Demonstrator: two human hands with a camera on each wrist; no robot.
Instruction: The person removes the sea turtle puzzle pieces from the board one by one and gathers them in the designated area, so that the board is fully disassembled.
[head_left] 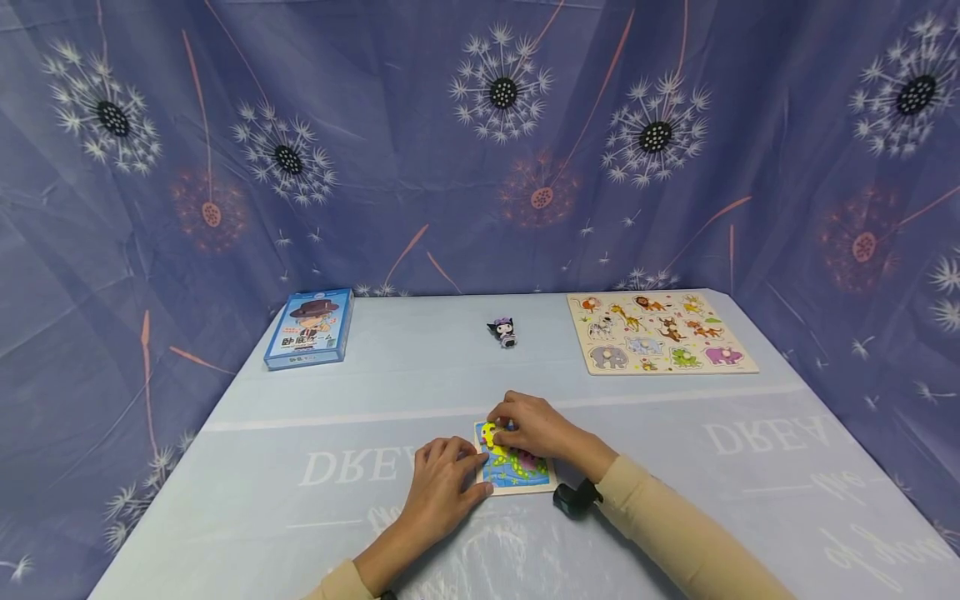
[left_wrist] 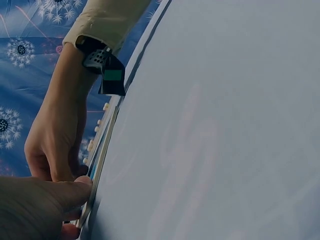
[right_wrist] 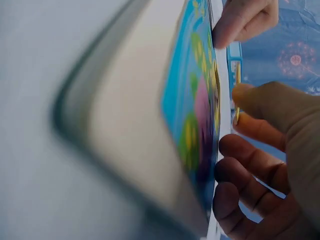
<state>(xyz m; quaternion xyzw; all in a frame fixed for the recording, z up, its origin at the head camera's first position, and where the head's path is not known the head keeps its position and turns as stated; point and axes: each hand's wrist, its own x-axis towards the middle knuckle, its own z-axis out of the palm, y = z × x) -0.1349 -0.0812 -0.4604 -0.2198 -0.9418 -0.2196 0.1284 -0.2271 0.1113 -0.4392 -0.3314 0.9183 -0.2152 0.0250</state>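
A small jigsaw puzzle (head_left: 517, 482) with a pale frame and a blue, green and pink picture lies on the table. My right hand (head_left: 528, 425) is over its upper part and pinches a yellow puzzle piece (right_wrist: 238, 75) between thumb and index finger. The piece stands edge-on in the right wrist view, above the board; the other fingers curve near the puzzle's surface. At the board's left edge, my left hand (head_left: 442, 487) rests with thumb and index fingertips touching the frame. In the left wrist view, the left hand (left_wrist: 40, 205) partly hides the board.
A blue box (head_left: 311, 329) lies at the back left. A small black-and-white figurine (head_left: 503, 332) stands at the back middle. Farther right is a wooden animal peg puzzle (head_left: 660, 333). A blue patterned curtain (head_left: 420, 167) hangs behind the table (head_left: 300, 517).
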